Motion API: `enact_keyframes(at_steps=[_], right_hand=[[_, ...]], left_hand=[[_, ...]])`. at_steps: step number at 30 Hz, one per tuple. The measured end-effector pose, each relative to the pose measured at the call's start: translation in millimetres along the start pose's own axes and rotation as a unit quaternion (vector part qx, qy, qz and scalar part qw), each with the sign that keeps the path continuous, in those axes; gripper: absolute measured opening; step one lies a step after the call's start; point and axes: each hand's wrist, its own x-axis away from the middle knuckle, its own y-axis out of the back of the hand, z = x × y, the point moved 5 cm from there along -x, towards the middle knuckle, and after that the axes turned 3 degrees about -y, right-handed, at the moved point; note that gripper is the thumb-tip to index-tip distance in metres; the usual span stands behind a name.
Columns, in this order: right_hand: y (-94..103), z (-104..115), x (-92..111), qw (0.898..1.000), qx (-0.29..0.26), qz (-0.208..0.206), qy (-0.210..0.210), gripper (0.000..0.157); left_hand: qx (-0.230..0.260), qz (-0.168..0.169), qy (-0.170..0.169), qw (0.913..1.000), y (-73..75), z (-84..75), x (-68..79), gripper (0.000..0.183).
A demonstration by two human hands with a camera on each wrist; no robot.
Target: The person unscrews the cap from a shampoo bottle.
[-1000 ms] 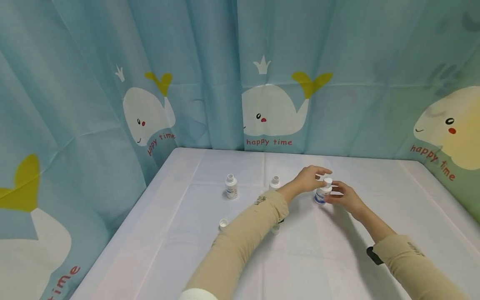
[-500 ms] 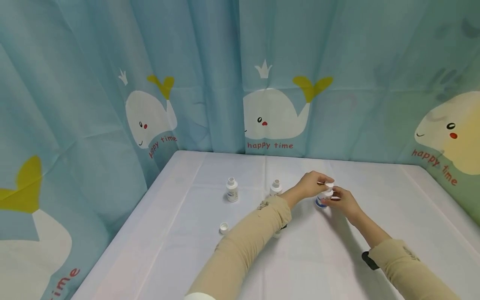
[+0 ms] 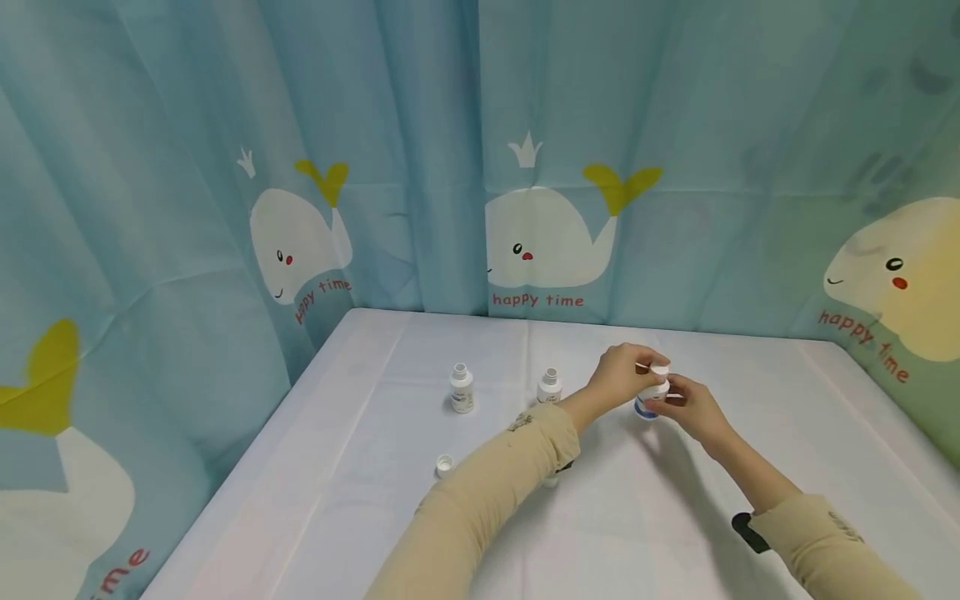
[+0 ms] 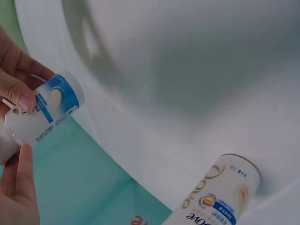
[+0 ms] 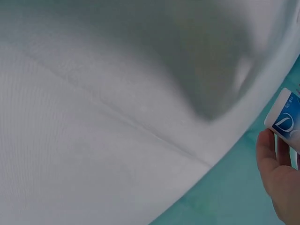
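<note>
Bottle [image 3: 649, 397] with white body and blue lower label is between the two hands, upright, at the far right part of the white table [image 3: 622, 533]. Whether its base touches the cloth, I cannot tell.

Left hand [image 3: 621, 373] comes from above: its thumb and fingers are bent and pinch the white cap [image 3: 660, 370] at the top of this bottle from two sides, with only the cap's width between them. Right hand [image 3: 699, 409] grips the body lower down. In the left wrist view its thumb lies across the label and other fingers pass behind, so the fingers are closed as far as the body allows. The right wrist view shows its bent fingers against the bottle side, but the rest is cut by the picture edge.

To the left stand a second bottle [image 3: 462, 390] and a third bottle [image 3: 550, 387], both white and with uncovered necks; the left forearm partly hides the third. A loose cap [image 3: 445, 466] lies nearer to the person, just beside the left sleeve [image 3: 480, 492], and a small white thing [image 3: 551, 481] shows partly behind it.
</note>
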Motion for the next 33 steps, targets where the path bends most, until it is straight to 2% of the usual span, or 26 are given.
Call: enact_keyframes(at_steps=[15,21,28,33], right_hand=[[0.0,27.8,14.8,1.000,-0.019,-0.006,0.012,0.051],[-3.5,31.3,26.0,1.000,-0.025,-0.004,0.004,0.052],[0.5,45.2,32.2,0.999,-0.030,-0.007,0.034,0.050],[-1.2,58.0,40.6,0.997,-0.054,-0.007,0.060,0.045]], left_hand=[[0.055,-0.005,-0.006,0.9984,23.4,-11.9,14.7,0.025],[0.045,0.008,-0.009,0.9989,25.6,-17.8,22.4,0.026],[0.057,0.012,-0.015,0.9982,38.2,-28.3,29.8,0.026],[0.073,0.019,-0.014,0.9971,46.9,-34.0,40.8,0.026]])
